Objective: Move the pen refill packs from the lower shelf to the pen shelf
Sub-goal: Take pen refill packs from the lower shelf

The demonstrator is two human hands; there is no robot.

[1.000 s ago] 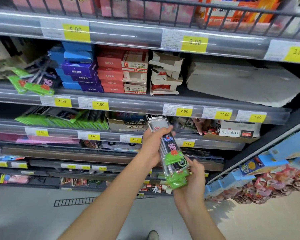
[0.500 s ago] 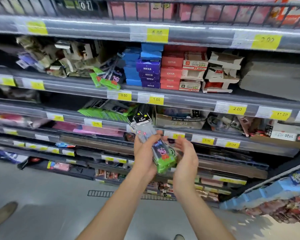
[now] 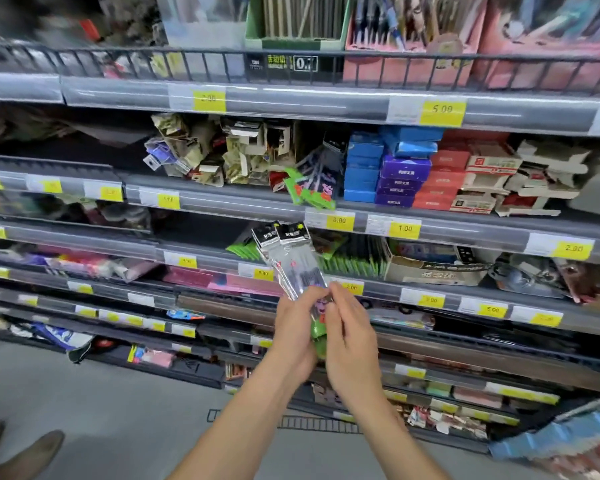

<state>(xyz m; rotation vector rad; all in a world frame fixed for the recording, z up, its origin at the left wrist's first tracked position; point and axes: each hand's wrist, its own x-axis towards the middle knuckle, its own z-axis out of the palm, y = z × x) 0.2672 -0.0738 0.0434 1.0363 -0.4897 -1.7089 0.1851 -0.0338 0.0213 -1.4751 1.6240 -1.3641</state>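
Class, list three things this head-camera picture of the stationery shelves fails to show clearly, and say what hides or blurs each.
1. Lower ends of the clear pen refill packs with black header cards: head view, covered by the left hand and right hand.
2. Yellow price label on the top shelf rail: digits blurred.
3. Brown shoes: cut off by the left edge.

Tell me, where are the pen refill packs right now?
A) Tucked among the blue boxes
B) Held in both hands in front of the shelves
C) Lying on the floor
B: the left hand and right hand both grip the pen refill packs in front of the shelves.
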